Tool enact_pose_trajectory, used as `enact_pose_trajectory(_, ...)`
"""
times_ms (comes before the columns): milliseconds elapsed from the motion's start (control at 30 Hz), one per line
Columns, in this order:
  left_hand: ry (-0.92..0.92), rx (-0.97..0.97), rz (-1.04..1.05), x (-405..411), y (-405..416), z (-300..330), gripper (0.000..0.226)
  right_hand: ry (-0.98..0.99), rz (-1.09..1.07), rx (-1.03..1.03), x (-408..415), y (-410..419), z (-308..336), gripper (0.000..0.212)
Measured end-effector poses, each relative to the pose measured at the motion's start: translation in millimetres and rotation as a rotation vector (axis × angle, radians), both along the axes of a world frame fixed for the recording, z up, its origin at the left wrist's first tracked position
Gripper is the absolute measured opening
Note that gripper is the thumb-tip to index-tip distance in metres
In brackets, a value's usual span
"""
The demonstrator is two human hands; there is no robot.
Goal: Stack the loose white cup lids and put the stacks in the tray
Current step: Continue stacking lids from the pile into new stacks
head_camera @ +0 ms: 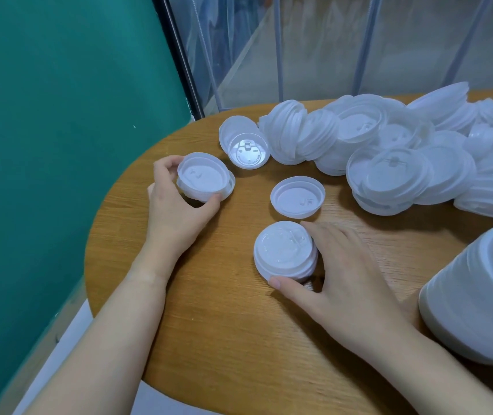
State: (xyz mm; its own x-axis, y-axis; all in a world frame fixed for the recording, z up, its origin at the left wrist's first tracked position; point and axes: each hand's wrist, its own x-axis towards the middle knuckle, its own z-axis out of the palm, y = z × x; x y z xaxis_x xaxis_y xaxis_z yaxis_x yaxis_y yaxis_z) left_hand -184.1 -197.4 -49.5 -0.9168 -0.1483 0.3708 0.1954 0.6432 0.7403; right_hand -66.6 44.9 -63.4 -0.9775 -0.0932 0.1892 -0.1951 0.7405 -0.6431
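Observation:
My left hand (176,205) grips a small stack of upturned white lids (205,179) at the table's left edge, thumb and fingers around the rim. My right hand (341,274) holds a short stack of lids (284,250) resting top side up on the table, thumb at its front and fingers at its right. A single upturned lid (297,196) lies between the two stacks. A big heap of loose white lids (389,151) spreads across the back and right of the table. No tray is in view.
The round wooden table (224,324) ends close on the left and front. A tall stack of white lids (484,295) lies at the right edge. One lid (248,154) leans tilted against the heap. A teal wall and clear plastic curtain stand behind.

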Motion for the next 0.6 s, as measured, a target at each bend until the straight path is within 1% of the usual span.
enact_pose_trajectory(100, -0.012, 0.019, -0.004, -0.7, -1.2, -0.2, 0.073, 0.002, 0.001, 0.000, -0.6, -0.3, -0.1, 0.080)
enact_pose_trajectory(233, -0.053, -0.003, -0.019, 0.4, 0.1, -0.3, 0.091, 0.020, -0.005, -0.005, -0.6, -0.8, -1.4, 0.075)
enact_pose_trajectory(300, -0.054, -0.032, -0.031, -0.4, -0.9, -0.9, 0.095, 0.023, -0.006, -0.003, -0.6, -0.9, -1.9, 0.076)
enact_pose_trajectory(400, -0.025, -0.052, -0.054, -2.3, -3.1, -1.5, 0.090, 0.021, -0.006, 0.006, -1.0, -0.4, -2.2, 0.077)
enact_pose_trajectory(500, 0.019, -0.055, -0.049, -1.6, -2.7, 0.1, 0.075, 0.014, -0.008, 0.004, -0.7, -0.4, -2.0, 0.078)
enact_pose_trajectory(533, 0.022, -0.046, -0.046, -0.7, -2.1, 0.3, 0.074, 0.015, -0.010, 0.004, -0.6, -0.5, -2.0, 0.078)
enact_pose_trajectory(600, -0.002, -0.033, -0.048, 0.5, -1.1, 0.3, 0.077, 0.018, -0.010, 0.004, -0.5, -0.7, -1.5, 0.077)
